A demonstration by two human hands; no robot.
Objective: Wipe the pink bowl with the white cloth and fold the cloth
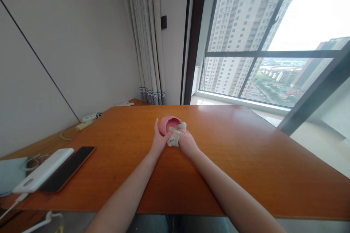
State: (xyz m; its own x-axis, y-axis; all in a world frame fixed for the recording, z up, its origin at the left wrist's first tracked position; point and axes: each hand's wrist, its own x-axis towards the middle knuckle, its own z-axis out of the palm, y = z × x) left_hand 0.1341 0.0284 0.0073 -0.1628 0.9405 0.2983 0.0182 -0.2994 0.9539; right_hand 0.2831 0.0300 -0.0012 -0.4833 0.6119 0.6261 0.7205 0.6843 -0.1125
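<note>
A pink rounded, hollow object (164,124), like a small bowl or cup, is tilted with its opening toward me over the middle of the wooden table (229,160). My left hand (159,139) is closed on its left side, thumb at the near rim. A crumpled light grey cloth (174,139) is bunched against the near right edge of the pink object. My right hand (188,143) is closed around the cloth and presses it at the opening. The right fingertips are partly hidden by the cloth.
At the left table edge lie a black phone (69,169) and a white power bank (45,169) with a white cable (16,202) plugged in. Further back are a power strip (89,117) and a yellowish object (84,125). A window (254,54) stands beyond the table.
</note>
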